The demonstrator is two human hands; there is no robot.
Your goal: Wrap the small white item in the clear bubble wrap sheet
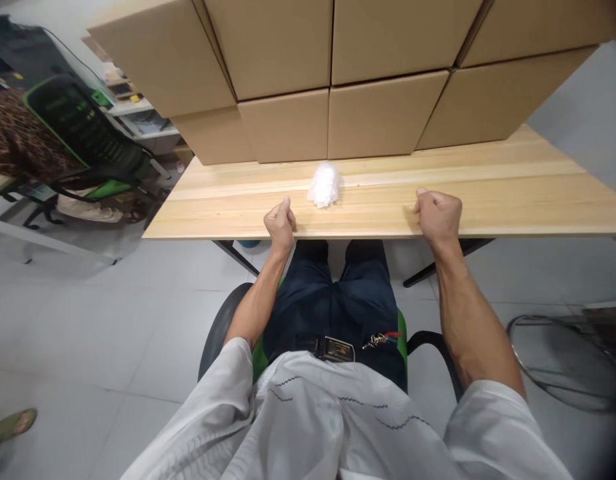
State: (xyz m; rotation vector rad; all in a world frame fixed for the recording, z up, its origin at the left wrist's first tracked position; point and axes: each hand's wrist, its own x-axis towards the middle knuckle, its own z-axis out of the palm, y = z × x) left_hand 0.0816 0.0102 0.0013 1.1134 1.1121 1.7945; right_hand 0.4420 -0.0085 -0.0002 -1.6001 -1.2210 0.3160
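My left hand (281, 223) is closed in a fist at the front edge of the wooden table (228, 207), thumb side up. Farther right, my right hand (439, 215) also makes a fist over the same edge. I see nothing sticking out of either one. Between them, nearer the left fist, a small white bundle (325, 185) that looks like crumpled thin plastic lies on the tabletop. Neither hand touches it, and whatever it may contain is hidden.
Stacked cardboard boxes (288, 127) form a wall along the table's back. At left stands a green-and-black office chair (83, 127), with a person there partly in view. A sandalled foot (13, 425) shows at lower left. A round metal frame (563, 360) stands at right.
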